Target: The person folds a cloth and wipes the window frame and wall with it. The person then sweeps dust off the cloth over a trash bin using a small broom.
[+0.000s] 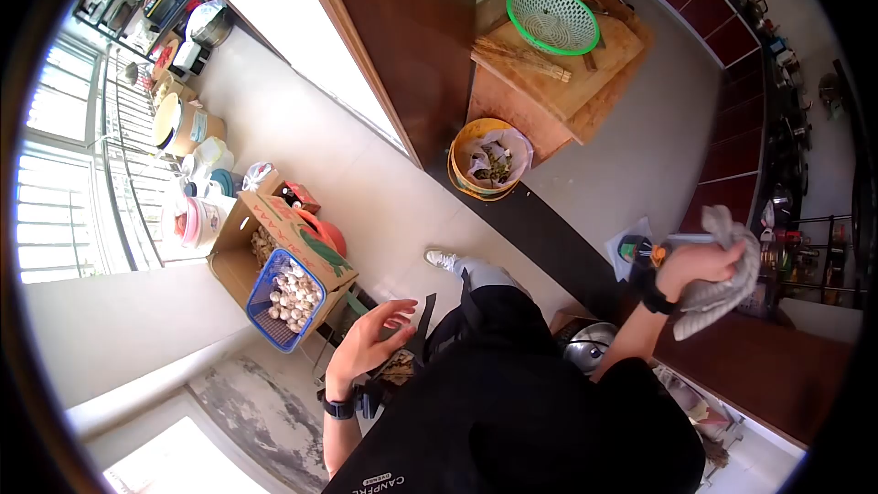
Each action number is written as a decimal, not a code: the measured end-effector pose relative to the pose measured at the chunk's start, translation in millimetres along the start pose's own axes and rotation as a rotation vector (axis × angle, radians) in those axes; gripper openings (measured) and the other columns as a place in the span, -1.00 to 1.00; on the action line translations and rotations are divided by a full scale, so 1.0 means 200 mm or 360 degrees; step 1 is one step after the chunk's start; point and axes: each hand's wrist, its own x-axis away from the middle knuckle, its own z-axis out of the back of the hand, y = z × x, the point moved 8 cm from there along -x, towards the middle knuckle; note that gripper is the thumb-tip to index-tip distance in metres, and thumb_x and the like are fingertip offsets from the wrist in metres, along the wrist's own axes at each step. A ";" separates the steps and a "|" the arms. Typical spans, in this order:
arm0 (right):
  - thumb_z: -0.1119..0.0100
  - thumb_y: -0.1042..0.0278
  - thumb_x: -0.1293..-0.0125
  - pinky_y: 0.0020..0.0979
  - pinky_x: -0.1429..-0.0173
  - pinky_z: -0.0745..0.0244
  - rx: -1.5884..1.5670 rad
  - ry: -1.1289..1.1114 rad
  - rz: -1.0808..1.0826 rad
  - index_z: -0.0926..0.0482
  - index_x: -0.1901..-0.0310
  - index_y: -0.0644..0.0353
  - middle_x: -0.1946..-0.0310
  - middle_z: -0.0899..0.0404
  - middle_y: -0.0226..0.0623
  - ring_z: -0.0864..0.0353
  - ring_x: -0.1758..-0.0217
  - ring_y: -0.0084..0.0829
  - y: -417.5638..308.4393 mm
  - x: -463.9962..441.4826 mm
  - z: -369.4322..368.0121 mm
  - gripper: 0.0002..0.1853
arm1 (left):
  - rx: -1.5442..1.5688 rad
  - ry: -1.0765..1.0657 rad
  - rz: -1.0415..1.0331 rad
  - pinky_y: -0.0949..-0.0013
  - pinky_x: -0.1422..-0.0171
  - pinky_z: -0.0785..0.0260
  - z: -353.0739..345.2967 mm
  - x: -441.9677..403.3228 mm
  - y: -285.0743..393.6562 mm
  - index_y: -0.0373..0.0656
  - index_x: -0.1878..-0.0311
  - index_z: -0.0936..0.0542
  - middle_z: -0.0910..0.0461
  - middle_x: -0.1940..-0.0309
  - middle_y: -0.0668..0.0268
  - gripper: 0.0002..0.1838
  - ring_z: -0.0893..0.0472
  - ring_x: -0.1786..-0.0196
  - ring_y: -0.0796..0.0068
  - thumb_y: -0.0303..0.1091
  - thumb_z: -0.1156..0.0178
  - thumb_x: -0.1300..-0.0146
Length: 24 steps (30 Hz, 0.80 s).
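Observation:
My right hand [702, 269] grips a light grey cloth [718, 302], which hangs in folds on both sides of the fist. It is held out to the right, beside a dark brown counter top [750, 361]. My left hand [370, 340] is raised in front of my body with its fingers apart and slightly curled, holding nothing. Nearest to it stands a blue plastic basket [259, 316] filled with garlic bulbs [294, 297]. Each wrist wears a dark band.
A cardboard box [306, 242] stands left by the basket. Ahead are a yellow bucket [462, 178] lined with a bag of scraps and a wooden table [585, 96] bearing a green colander [553, 20]. Tubs line the barred window. A metal lid [590, 345] lies low beside my right arm.

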 end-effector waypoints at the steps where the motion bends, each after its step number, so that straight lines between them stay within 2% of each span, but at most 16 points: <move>1: -0.22 0.29 -0.38 -0.38 0.28 -0.35 0.0099 -0.0064 -0.0224 -0.55 0.52 0.33 0.55 -0.51 -0.39 -0.44 0.49 -0.47 0.08 0.07 0.05 -0.65 | 0.0002 0.0009 -0.0001 0.37 -0.23 -0.43 0.00 -0.01 0.01 -0.25 -0.32 -0.50 -0.64 -0.10 0.24 -0.56 -0.61 -0.11 0.44 -0.47 -0.23 -0.40; 3: -0.24 0.29 -0.37 -0.47 0.47 0.07 0.0330 -0.0244 -0.0663 -0.46 0.58 0.17 0.56 -0.29 -0.63 -0.09 0.57 -0.73 0.23 0.23 0.14 -0.64 | 0.0001 0.0016 0.0015 0.37 -0.22 -0.43 0.02 -0.05 0.01 -0.24 -0.32 -0.51 -0.64 -0.10 0.24 -0.57 -0.61 -0.10 0.45 -0.47 -0.22 -0.41; 4: -0.24 0.27 -0.38 -0.46 0.44 0.00 0.0240 -0.0313 -0.0695 -0.48 0.54 0.20 0.55 -0.30 -0.62 -0.16 0.54 -0.69 0.13 0.37 0.03 -0.66 | -0.0007 0.0009 0.0020 0.36 -0.23 -0.42 0.02 -0.05 0.00 -0.24 -0.32 -0.51 -0.64 -0.10 0.24 -0.57 -0.61 -0.10 0.44 -0.46 -0.22 -0.41; 5: -0.25 0.28 -0.37 -0.46 0.35 -0.13 0.0379 -0.0414 -0.0835 -0.56 0.42 0.24 0.48 -0.36 -0.58 -0.25 0.45 -0.65 0.33 0.42 0.17 -0.75 | -0.0018 0.0003 0.0019 0.36 -0.23 -0.42 0.02 -0.06 -0.01 -0.24 -0.32 -0.51 -0.64 -0.10 0.24 -0.58 -0.60 -0.10 0.44 -0.45 -0.22 -0.41; 6: -0.25 0.30 -0.36 -0.45 0.17 -0.29 0.0164 -0.0499 -0.0809 -0.59 0.32 0.26 0.36 -0.47 -0.53 -0.37 0.30 -0.61 0.17 0.56 0.01 -0.81 | -0.0028 0.0000 0.0016 0.36 -0.23 -0.42 0.02 -0.06 -0.02 -0.24 -0.32 -0.51 -0.64 -0.10 0.24 -0.58 -0.60 -0.10 0.44 -0.44 -0.22 -0.42; 7: -0.24 0.34 -0.35 -0.45 0.01 -0.36 0.0306 -0.0570 -0.1138 -0.58 0.26 0.26 0.25 -0.55 -0.47 -0.46 0.18 -0.57 0.28 0.66 0.08 -0.85 | -0.0025 0.0031 0.0015 0.34 -0.22 -0.44 0.03 -0.06 -0.03 -0.23 -0.31 -0.51 -0.65 -0.09 0.21 -0.57 -0.63 -0.09 0.40 -0.40 -0.24 -0.41; 9: -0.25 0.36 -0.34 -0.43 -0.07 -0.39 0.0292 -0.0850 -0.1330 -0.58 0.28 0.26 0.20 -0.59 -0.42 -0.51 0.10 -0.53 0.30 0.92 0.05 -0.86 | -0.0010 0.0100 0.0023 0.30 -0.21 -0.48 0.03 -0.03 -0.09 -0.22 -0.29 -0.52 -0.65 -0.08 0.15 -0.56 -0.67 -0.07 0.32 -0.31 -0.28 -0.40; 11: -0.26 0.37 -0.34 -0.42 -0.08 -0.39 0.0328 -0.1021 -0.1523 -0.59 0.26 0.27 0.21 -0.59 -0.40 -0.52 0.10 -0.52 0.27 1.11 0.03 -0.86 | -0.0024 0.0145 0.0043 0.30 -0.21 -0.48 0.02 0.01 -0.12 -0.22 -0.30 -0.52 -0.65 -0.08 0.15 -0.56 -0.67 -0.07 0.32 -0.32 -0.28 -0.41; 12: -0.25 0.37 -0.34 -0.42 -0.10 -0.39 0.0224 -0.1083 -0.1546 -0.60 0.19 0.30 0.18 -0.61 -0.37 -0.53 0.08 -0.52 0.19 1.19 -0.03 -0.84 | -0.0029 0.0170 0.0054 0.30 -0.21 -0.48 0.02 0.03 -0.13 -0.23 -0.30 -0.52 -0.65 -0.09 0.15 -0.56 -0.67 -0.07 0.32 -0.32 -0.27 -0.41; 13: -0.23 0.40 -0.35 -0.42 -0.13 -0.38 0.0239 -0.1331 -0.1573 -0.60 0.09 0.36 0.09 -0.62 -0.32 -0.54 0.04 -0.52 0.15 1.28 -0.06 -0.80 | 0.0006 0.0206 0.0065 0.31 -0.21 -0.48 0.02 0.06 -0.14 -0.23 -0.30 -0.52 -0.65 -0.09 0.15 -0.56 -0.67 -0.07 0.33 -0.33 -0.27 -0.41; 15: -0.20 0.43 -0.37 -0.43 -0.17 -0.38 0.0129 -0.1604 -0.1691 -0.56 -0.01 0.39 0.00 -0.62 -0.28 -0.55 0.01 -0.51 0.10 1.44 -0.05 -0.74 | 0.0086 0.0286 0.0091 0.31 -0.21 -0.48 0.00 0.12 -0.17 -0.23 -0.31 -0.52 -0.65 -0.09 0.15 -0.56 -0.67 -0.06 0.35 -0.34 -0.27 -0.41; 17: -0.18 0.47 -0.38 -0.41 -0.23 -0.39 0.0140 -0.1743 -0.1743 -0.52 -0.09 0.40 -0.05 -0.61 -0.26 -0.57 -0.02 -0.49 -0.04 1.55 -0.07 -0.70 | 0.0147 0.0374 0.0104 0.32 -0.21 -0.47 -0.03 0.21 -0.21 -0.23 -0.33 -0.50 -0.65 -0.11 0.16 -0.54 -0.66 -0.07 0.37 -0.34 -0.26 -0.43; 18: -0.18 0.48 -0.38 -0.41 -0.22 -0.44 -0.0022 -0.1828 -0.1854 -0.51 -0.11 0.38 -0.05 -0.61 -0.26 -0.57 -0.04 -0.48 -0.14 1.61 -0.10 -0.69 | 0.0172 0.0421 0.0108 0.32 -0.21 -0.47 -0.04 0.25 -0.23 -0.23 -0.35 -0.49 -0.65 -0.11 0.16 -0.54 -0.65 -0.08 0.39 -0.35 -0.26 -0.43; 21: -0.19 0.46 -0.36 -0.42 -0.11 -0.54 -0.0195 -0.2276 -0.2263 -0.52 -0.09 0.35 0.00 -0.60 -0.29 -0.58 -0.01 -0.53 -0.36 1.80 -0.06 -0.70 | 0.0349 0.0603 0.0118 0.33 -0.24 -0.45 -0.11 0.38 -0.29 -0.22 -0.40 -0.43 -0.63 -0.13 0.18 -0.50 -0.64 -0.10 0.40 -0.33 -0.24 -0.46; 23: -0.20 0.43 -0.35 -0.43 -0.08 -0.56 -0.0198 -0.2764 -0.2059 -0.52 -0.07 0.32 0.04 -0.60 -0.31 -0.59 0.05 -0.54 -0.44 1.90 0.05 -0.70 | 0.0365 0.0700 0.0105 0.31 -0.32 -0.40 -0.17 0.45 -0.32 -0.21 -0.46 -0.36 -0.57 -0.21 0.15 -0.46 -0.57 -0.21 0.36 -0.30 -0.19 -0.50; 24: -0.22 0.41 -0.34 -0.45 -0.03 -0.56 -0.0199 -0.2906 -0.2139 -0.53 -0.05 0.32 0.06 -0.58 -0.32 -0.58 0.06 -0.57 -0.57 1.90 0.08 -0.71 | 0.0381 0.0749 0.0087 0.30 -0.34 -0.38 -0.21 0.48 -0.33 -0.20 -0.47 -0.34 -0.55 -0.23 0.15 -0.46 -0.55 -0.25 0.35 -0.30 -0.16 -0.51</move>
